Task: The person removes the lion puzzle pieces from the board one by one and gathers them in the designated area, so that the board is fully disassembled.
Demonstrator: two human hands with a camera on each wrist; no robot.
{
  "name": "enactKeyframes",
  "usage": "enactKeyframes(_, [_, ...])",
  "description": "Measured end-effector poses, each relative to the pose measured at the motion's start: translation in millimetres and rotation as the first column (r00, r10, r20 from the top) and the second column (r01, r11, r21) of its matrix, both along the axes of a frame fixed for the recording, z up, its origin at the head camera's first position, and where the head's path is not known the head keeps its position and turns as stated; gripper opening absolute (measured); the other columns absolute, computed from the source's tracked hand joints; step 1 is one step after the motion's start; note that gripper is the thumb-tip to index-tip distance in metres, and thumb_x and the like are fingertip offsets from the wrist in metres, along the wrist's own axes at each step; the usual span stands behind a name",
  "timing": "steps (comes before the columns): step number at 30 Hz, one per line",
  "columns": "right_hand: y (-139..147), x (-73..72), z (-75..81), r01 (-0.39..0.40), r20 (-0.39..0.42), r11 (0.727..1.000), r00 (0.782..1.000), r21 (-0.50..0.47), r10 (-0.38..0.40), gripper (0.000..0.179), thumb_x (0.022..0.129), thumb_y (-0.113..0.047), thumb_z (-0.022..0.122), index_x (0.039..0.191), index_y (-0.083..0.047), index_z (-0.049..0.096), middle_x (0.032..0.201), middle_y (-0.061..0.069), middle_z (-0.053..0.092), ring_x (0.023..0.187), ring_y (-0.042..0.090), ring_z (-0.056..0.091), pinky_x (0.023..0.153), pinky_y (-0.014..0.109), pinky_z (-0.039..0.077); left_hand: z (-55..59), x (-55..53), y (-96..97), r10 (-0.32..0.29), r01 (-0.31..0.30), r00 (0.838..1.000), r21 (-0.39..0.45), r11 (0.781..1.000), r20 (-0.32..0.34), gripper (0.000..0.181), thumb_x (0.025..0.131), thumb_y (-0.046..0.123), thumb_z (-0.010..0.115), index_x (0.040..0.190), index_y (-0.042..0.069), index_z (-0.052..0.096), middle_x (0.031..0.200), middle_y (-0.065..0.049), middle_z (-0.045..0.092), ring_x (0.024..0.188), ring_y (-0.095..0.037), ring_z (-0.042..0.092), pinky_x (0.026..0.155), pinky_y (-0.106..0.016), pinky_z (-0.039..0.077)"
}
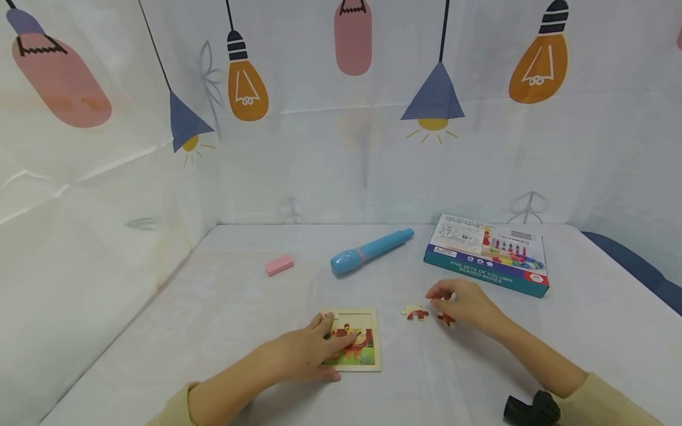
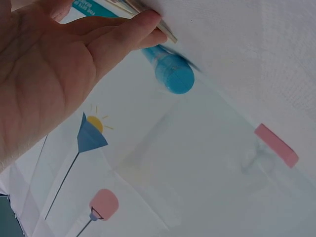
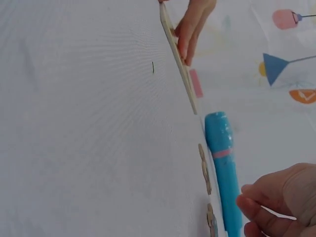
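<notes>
Tabletop (image 1: 224, 313) — left hand (image 1: 305, 352) splayed on puzzle (image 1: 360, 354) — right hand (image 1: 466, 300) relaxed near piece (image 1: 446, 319).

Puzzle piece (image 1: 416, 312) red and cream; tube (image 1: 375, 247) blue, 1 pink band (image 1: 362, 254); backdrop (image 1: 319, 160) white with orange bulbs (image 1: 248, 89)

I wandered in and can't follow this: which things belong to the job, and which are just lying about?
Seemingly in the job:
wooden jigsaw tray, under the left hand
loose jigsaw pieces, near the right hand

Seemingly just lying about:
pink block
blue torch-shaped object
"Five Sets of Column Beaded Boxes" box
</notes>
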State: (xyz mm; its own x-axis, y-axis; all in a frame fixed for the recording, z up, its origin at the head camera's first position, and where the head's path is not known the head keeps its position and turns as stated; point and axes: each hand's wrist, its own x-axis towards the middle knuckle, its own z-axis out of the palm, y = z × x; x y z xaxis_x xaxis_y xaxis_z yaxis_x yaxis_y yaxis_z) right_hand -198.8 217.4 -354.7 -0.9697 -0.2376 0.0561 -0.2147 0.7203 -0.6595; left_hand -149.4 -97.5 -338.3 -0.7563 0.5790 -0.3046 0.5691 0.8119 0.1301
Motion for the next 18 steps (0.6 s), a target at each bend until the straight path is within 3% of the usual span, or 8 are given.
enactKeyframes(6, [-3,0.5,0.8,-0.003,-0.016,1.000,1.000,-0.006,0.003,0.011,0.086,-0.012,0.062,0.095,-0.011,0.067,0.092,0.001,0.060,0.086,0.020,0.049,0.058,0.025,0.048,-0.5,-0.8,0.4,0.028,-0.029,0.999,0.020,0.999,0.018,0.062,0.083,0.052,0.058,0.139,0.039,0.036,0.145,-0.027,0.020,0.127,-0.038,0.034,0.081,-0.047,0.047])
enactKeyframes(14, [-18,0.2,1.6,-0.053,-0.063,0.998,0.997,0.025,0.054,0.011,0.084,-0.011,0.065,0.094,-0.012,0.068,0.094,0.000,0.062,0.093,0.022,0.049,0.067,0.028,0.047,1.5,-2.1,-0.3,0.042,-0.042,0.999,-0.005,0.999,0.029,0.063,0.082,0.054,0.058,0.139,0.042,0.034,0.145,-0.023,0.023,0.130,-0.036,0.029,0.080,-0.050,0.047])
enactKeyframes(18, [-31,1.3,1.6,-0.116,-0.127,0.993,0.985,0.034,0.120,0.010,0.083,-0.008,0.065,0.092,-0.012,0.069,0.090,-0.004,0.063,0.092,0.020,0.050,0.077,0.037,0.045,1.5,0.1,-0.3,0.055,-0.054,0.998,-0.005,0.999,0.032,0.064,0.081,0.054,0.058,0.138,0.042,0.035,0.145,-0.022,0.024,0.131,-0.035,0.027,0.080,-0.050,0.047])
